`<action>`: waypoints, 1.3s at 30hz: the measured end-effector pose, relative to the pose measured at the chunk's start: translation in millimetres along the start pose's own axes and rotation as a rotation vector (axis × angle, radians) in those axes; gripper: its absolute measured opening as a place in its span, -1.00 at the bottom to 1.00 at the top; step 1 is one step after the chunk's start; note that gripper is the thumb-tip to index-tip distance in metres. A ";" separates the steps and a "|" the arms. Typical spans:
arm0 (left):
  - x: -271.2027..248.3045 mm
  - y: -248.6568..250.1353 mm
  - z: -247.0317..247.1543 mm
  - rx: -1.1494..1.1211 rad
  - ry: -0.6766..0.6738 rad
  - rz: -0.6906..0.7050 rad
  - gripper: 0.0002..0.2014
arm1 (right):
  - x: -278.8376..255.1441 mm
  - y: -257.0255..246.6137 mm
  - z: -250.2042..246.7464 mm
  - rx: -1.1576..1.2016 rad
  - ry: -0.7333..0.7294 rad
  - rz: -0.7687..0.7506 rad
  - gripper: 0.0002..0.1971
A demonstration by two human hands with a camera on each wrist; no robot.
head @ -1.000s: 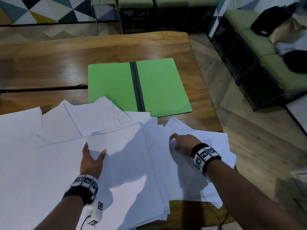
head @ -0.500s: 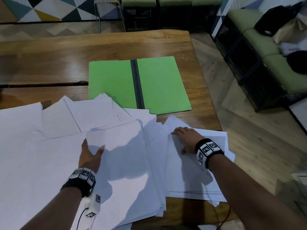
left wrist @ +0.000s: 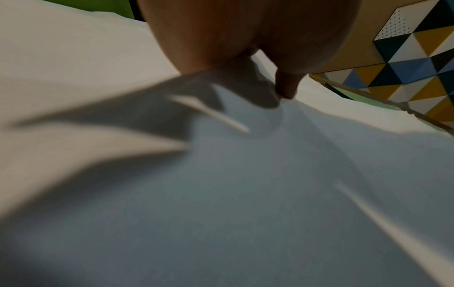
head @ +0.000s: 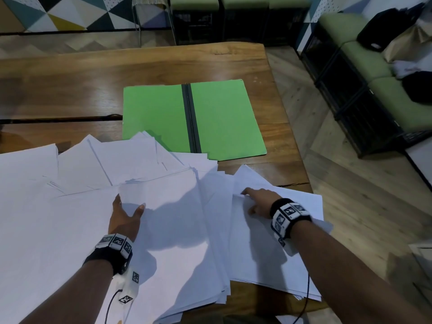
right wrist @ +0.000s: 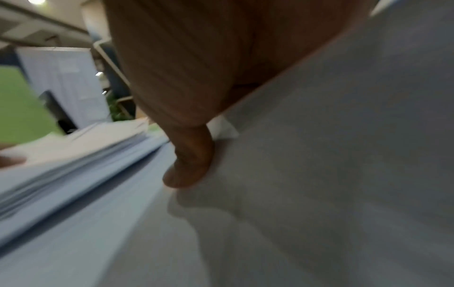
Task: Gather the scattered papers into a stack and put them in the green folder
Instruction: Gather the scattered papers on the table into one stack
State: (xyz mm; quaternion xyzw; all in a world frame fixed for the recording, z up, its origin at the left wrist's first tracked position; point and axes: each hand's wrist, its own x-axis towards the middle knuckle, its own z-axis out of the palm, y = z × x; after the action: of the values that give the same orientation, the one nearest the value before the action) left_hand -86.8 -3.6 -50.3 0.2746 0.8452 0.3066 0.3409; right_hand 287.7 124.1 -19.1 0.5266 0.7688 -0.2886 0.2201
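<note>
Many white papers (head: pixel 70 218) lie fanned over the near half of the wooden table (head: pixel 70 73). The green folder (head: pixel 217 118) lies open and flat beyond them, and a few sheet corners overlap its near edge. My left hand (head: pixel 125 218) lies flat on the middle pile, its middle fingers hidden under a sheet's edge. In the left wrist view one digit (left wrist: pixel 286 89) presses on the paper (left wrist: pixel 221 194). My right hand (head: pixel 256 201) rests flat on the right-hand pile (head: pixel 268 253), fingers pointing left. In the right wrist view its thumb (right wrist: pixel 191 161) presses the top sheet (right wrist: pixel 319 174).
The table's right edge (head: pixel 301 164) runs just past the right pile, whose sheets overhang the near right corner. Green-cushioned benches (head: pixel 397 101) with dark bags stand on the wooden floor to the right. Bare wood shows behind and left of the folder.
The right-hand sheets have been drawn inward into a tidier pile under my right hand, which shifted slightly. My left hand has stayed in place on the middle pile.
</note>
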 end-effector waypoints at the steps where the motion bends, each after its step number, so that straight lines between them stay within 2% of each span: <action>1: -0.8 1.0 -0.3 -0.003 -0.003 0.001 -0.26 | -1.8 6.9 -3.4 -0.009 0.004 0.019 -0.43; 7: -2.8 2.7 -1.7 -0.011 -0.003 -0.002 -0.25 | -13.9 64.9 -21.1 0.002 0.186 0.219 -0.66; 8: -3.0 3.3 -1.5 -0.010 0.000 -0.002 -0.26 | -14.2 70.0 -19.3 -0.032 0.201 0.208 -0.64; 11: -4.4 5.4 -0.7 -0.011 0.000 0.006 -0.27 | -14.6 70.2 -7.5 -0.099 0.186 0.115 -0.26; 12: -4.8 6.0 -0.6 -0.017 0.001 0.004 -0.27 | -13.8 68.9 -3.9 -0.115 0.186 0.097 -0.19; 16: -7.0 8.6 -0.2 -0.022 0.007 -0.008 -0.29 | -9.7 68.9 -0.3 -0.164 0.180 0.075 -0.18; 19: -8.0 10.3 -0.3 -0.025 0.008 -0.012 -0.29 | -13.1 66.0 -6.5 -0.127 0.170 0.088 -0.31; 24: -7.1 9.0 -1.0 -0.031 0.000 -0.008 -0.30 | -22.7 52.2 -1.1 -0.289 0.368 0.042 -0.69; 29: -6.6 8.4 -0.7 -0.051 -0.005 0.007 -0.30 | -35.4 38.7 12.2 -0.329 0.414 0.061 -0.78; 31: -5.6 7.0 -0.3 -0.061 -0.010 0.021 -0.31 | -41.1 29.0 7.6 -0.214 0.402 0.085 -0.84; 35: -1.8 2.4 0.7 -0.052 -0.010 0.041 -0.30 | -51.1 32.2 -18.3 -0.042 0.365 0.239 -0.66; 39: 1.9 -0.7 1.1 -0.056 -0.019 0.037 -0.27 | -73.5 42.4 -66.6 0.154 0.510 0.353 -0.61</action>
State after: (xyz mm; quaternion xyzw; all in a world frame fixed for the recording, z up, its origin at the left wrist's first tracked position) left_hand -87.4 -2.4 -52.2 0.2835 0.8278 0.3338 0.3506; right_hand 350.7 130.8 68.2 0.7224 0.6717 -0.1620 0.0265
